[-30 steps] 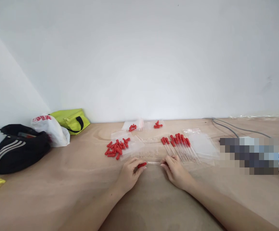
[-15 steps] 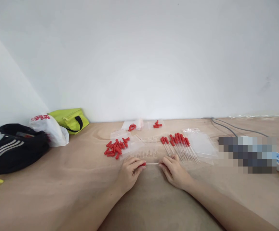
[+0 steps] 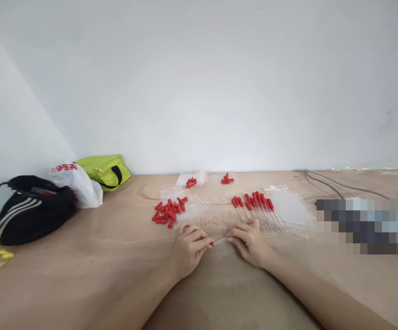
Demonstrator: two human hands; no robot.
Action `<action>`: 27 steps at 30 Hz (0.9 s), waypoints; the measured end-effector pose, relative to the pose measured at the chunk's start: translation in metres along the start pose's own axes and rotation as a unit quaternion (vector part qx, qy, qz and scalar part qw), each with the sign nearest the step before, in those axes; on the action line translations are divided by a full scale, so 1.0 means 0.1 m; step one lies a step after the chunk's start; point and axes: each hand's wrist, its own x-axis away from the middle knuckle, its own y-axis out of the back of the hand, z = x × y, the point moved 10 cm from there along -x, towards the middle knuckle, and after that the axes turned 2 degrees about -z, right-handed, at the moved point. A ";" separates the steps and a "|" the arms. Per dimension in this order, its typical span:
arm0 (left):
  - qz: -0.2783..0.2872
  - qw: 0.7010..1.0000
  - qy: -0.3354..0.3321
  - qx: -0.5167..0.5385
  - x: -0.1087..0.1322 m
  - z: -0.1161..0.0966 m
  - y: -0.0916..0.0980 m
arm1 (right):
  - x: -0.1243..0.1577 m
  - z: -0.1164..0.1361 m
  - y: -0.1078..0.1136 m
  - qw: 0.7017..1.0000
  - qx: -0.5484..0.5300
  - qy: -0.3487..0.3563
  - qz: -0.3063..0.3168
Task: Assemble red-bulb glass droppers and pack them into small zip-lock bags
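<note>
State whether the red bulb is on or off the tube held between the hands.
On, apparently: the red bulb pinched by the left hand joins the tube that the right hand holds.

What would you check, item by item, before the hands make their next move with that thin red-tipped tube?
1. Left hand grips the bulb: ok, fingers are closed on it and only a red tip shows.
2. Right hand pinches the far end of the tube: ok.
3. Bulb fully seated on the tube: cannot tell, fingers hide the joint.
4. Tube unbroken: cannot tell, too thin to judge.
5. Loose bulbs close by: ok, heaped just beyond the left hand.
6. Droppers lying in a row beyond the right hand, apart from it: ok.
</note>
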 end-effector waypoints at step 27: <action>0.039 0.999 -0.016 -0.014 0.01 -0.08 -0.09 | 0.03 0.26 -0.06 0.995 0.057 0.076 -0.026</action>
